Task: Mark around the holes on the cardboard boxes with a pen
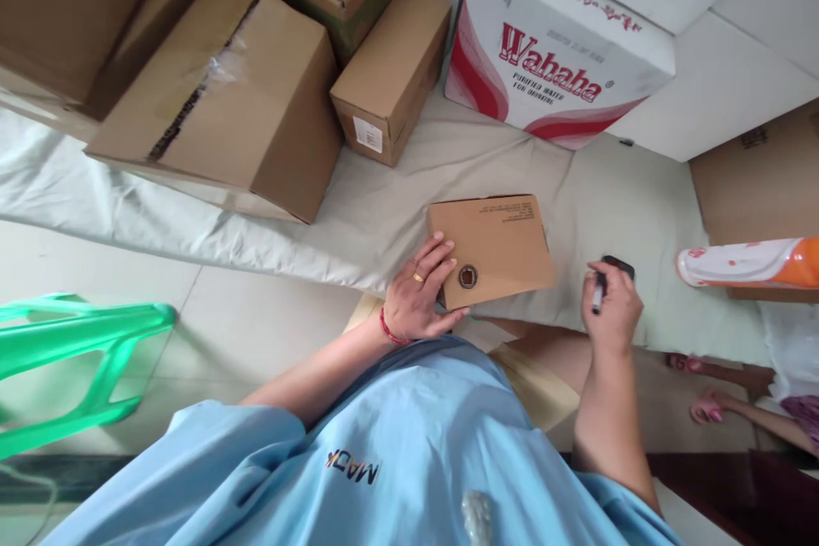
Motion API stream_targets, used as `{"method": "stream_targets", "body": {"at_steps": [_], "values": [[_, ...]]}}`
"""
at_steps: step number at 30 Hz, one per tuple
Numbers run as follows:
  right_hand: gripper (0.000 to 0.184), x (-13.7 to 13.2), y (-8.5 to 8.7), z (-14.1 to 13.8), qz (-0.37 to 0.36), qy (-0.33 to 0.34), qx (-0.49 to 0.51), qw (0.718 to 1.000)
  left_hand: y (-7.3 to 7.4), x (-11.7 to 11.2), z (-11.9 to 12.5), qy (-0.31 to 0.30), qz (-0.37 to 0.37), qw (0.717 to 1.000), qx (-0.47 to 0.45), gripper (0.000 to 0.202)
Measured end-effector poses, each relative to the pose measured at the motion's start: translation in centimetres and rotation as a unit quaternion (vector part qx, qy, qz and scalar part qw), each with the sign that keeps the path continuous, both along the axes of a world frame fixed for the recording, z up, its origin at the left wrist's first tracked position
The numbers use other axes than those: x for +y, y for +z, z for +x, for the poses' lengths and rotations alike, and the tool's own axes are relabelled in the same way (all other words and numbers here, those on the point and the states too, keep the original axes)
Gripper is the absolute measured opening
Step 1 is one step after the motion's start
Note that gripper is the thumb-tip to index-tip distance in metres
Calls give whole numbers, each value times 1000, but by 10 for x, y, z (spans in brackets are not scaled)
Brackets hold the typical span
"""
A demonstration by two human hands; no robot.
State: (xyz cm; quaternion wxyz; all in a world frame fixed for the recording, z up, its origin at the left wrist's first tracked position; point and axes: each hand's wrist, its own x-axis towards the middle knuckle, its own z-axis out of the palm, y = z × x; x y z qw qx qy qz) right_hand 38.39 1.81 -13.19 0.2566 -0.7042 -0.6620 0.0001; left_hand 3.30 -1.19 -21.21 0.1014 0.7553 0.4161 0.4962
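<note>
A small brown cardboard box (pixel 499 252) lies on the cloth-covered surface, with printed lines along its far edge and a dark round mark near its left front corner. My left hand (pixel 419 294) grips its left near corner, fingers on the top face and thumb along the near side. To the right of the box and apart from it, my right hand (pixel 612 307) is closed around a marker pen (pixel 599 293), whose pale end points toward me. Just beyond those fingers a black object (pixel 620 264) partly shows; its kind is unclear.
Larger cardboard boxes (pixel 217 102) stand at the back left, beside a narrow box (pixel 390 72). A Wahaha water carton (pixel 556 51) stands behind. An orange-and-white cylinder (pixel 748 263) is at right, near another person's feet (pixel 707 405). A green stool (pixel 83 358) stands left.
</note>
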Motion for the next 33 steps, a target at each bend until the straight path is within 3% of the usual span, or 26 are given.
{"method": "stream_targets", "body": {"at_steps": [2, 4, 7, 10, 14, 19, 23, 29, 33], "values": [[42, -4, -14, 17, -83, 0, -59, 995, 0, 0, 0, -6, 5, 1000, -6, 83], [49, -8, -26, 23, -125, 10, -55, 991, -1, 1, -1, -7, 19, 1000, -7, 84], [65, -10, -34, 25, -105, 5, -49, 993, -1, 1, -2, -2, 30, 1000, 5, 82], [88, -14, -35, 33, -67, -86, -76, 991, -2, 1, -2, 19, 27, 999, 6, 76], [112, -29, -38, 46, -131, -209, -68, 967, -6, 1, -1, 55, 2, 998, 2, 70], [106, -43, -42, 51, -173, -286, -56, 941, -10, 2, 1, 63, -31, 997, 27, 72], [102, -38, -41, 62, -192, -338, -46, 920, -10, 1, 0, 59, -57, 995, 55, 73], [93, -25, -34, 85, -227, -329, 15, 917, -11, -1, 4, 70, -58, 994, 66, 71], [92, -38, -29, 92, -214, -300, -26, 929, -12, -1, 4, 60, -60, 994, 65, 72]]}}
